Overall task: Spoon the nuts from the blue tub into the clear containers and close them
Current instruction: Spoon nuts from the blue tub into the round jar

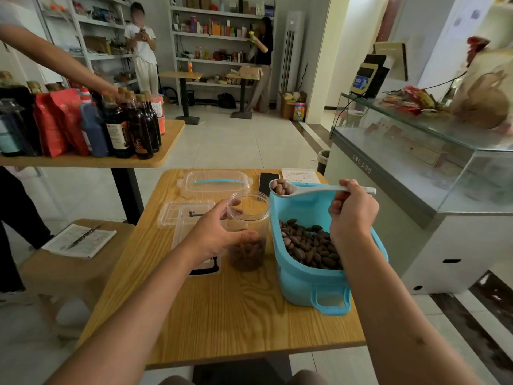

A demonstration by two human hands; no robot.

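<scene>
Left hand [215, 234] grasps the clear jar [248, 229] (nuts cover its bottom) at table centre. Right hand [351, 211] clenches the white spoon [305, 188], loaded with nuts, above the blue tub [311, 279] at the jar's 3 o'clock.

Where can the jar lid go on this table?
Bare wood lies along the table's near edge, in front of the jar and blue tub. The far side is crowded: clear lids, phone, paper.
</scene>
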